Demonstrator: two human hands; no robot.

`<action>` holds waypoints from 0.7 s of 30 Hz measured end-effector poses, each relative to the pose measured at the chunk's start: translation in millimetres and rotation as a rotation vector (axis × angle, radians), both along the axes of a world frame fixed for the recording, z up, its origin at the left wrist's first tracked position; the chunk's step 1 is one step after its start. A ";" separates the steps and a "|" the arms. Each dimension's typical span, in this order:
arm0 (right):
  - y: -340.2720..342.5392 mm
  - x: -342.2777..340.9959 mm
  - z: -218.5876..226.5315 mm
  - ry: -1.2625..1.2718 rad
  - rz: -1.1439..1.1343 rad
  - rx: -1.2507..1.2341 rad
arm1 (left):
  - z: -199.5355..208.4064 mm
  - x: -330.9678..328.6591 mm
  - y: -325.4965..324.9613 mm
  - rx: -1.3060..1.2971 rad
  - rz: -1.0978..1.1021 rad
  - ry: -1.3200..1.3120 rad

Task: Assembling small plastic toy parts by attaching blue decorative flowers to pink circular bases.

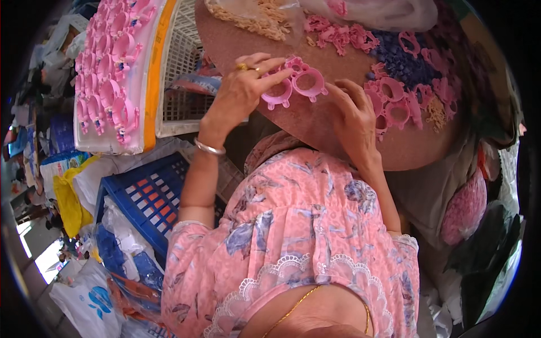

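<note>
"Head view: what is biggest there?"
"The brown bench (pixel 425 147), with a curved near edge. To its left are a blue basket (pixel 141 188) and, farther up, a white-and-orange tray (pixel 151 93) carrying rows of pink ring parts (pixel 130 55)."
"And on the bench?"
"A heap of small blue pieces (pixel 401 59) toward the far right, with pink pieces (pixel 333 37) beside it."
"How is each grip?"
"The left hand (pixel 243 81) has its fingers clamped on a pink frame (pixel 293 83). The right hand (pixel 354 110) is bent by the frame's right end; whether it grips, I cannot tell."
"Where's the frame?"
"Between both hands, above the bench, its 2 large rings side by side."
</note>
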State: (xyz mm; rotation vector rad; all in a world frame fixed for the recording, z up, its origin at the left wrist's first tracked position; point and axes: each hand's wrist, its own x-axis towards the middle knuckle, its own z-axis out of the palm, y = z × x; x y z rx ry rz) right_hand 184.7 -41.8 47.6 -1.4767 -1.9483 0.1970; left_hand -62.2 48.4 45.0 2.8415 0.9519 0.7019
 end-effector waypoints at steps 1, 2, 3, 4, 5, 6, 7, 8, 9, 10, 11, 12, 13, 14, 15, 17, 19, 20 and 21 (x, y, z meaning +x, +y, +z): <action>-0.8 3.5 0.2 0.027 -0.006 0.019 | 1.5 5.0 8.2 0.009 -0.010 -0.005; -2.4 7.1 0.7 0.021 -0.017 0.029 | 4.9 10.7 15.4 0.015 -0.127 0.062; -4.5 10.8 1.0 0.014 -0.033 0.038 | 7.2 16.4 21.2 0.022 -0.244 0.129; -8.0 13.9 0.7 0.010 -0.055 0.046 | 6.0 22.0 25.6 0.026 -0.297 0.148; -11.8 17.3 0.3 0.004 -0.072 0.053 | 6.6 25.8 28.0 0.035 -0.313 0.143; -15.7 21.2 -0.1 0.017 -0.108 0.071 | 7.6 27.3 29.2 0.069 -0.305 0.174; -19.4 27.1 1.0 0.028 -0.151 0.087 | 8.6 30.7 30.1 0.102 -0.303 0.203; -22.0 33.1 2.5 0.020 -0.172 0.091 | 7.3 32.5 27.6 0.114 -0.283 0.168; -24.6 39.1 4.0 0.018 -0.247 0.109 | 8.6 33.4 22.8 0.118 -0.303 0.159; -27.6 45.3 4.8 0.017 -0.318 0.126 | 10.2 33.3 16.0 0.092 -0.206 0.184; -29.9 52.6 5.9 0.011 -0.331 0.126 | 9.8 33.8 12.3 0.065 -0.108 0.209; -31.1 60.7 7.2 0.019 -0.396 0.090 | 0.6 34.6 10.5 0.078 -0.049 0.177; -32.1 65.6 8.4 0.029 -0.462 0.053 | -0.7 38.3 6.0 0.075 -0.061 0.175; -31.3 69.0 9.2 0.033 -0.456 0.056 | -1.0 42.2 -0.3 0.062 0.109 0.176; -30.5 69.5 8.1 0.032 -0.464 0.052 | -1.1 45.7 -4.2 0.048 0.282 0.179; -26.4 62.0 5.4 -0.016 -0.422 0.000 | -3.9 51.1 -2.1 0.038 0.348 0.188; -25.8 49.4 6.4 -0.053 -0.376 -0.036 | -10.1 56.8 2.6 0.040 0.555 0.209; -24.9 43.4 6.8 -0.091 -0.325 -0.069 | -11.0 58.6 5.8 0.040 0.555 0.211; -24.4 38.1 3.3 -0.090 -0.325 -0.070 | -11.4 60.2 9.3 0.025 0.592 0.201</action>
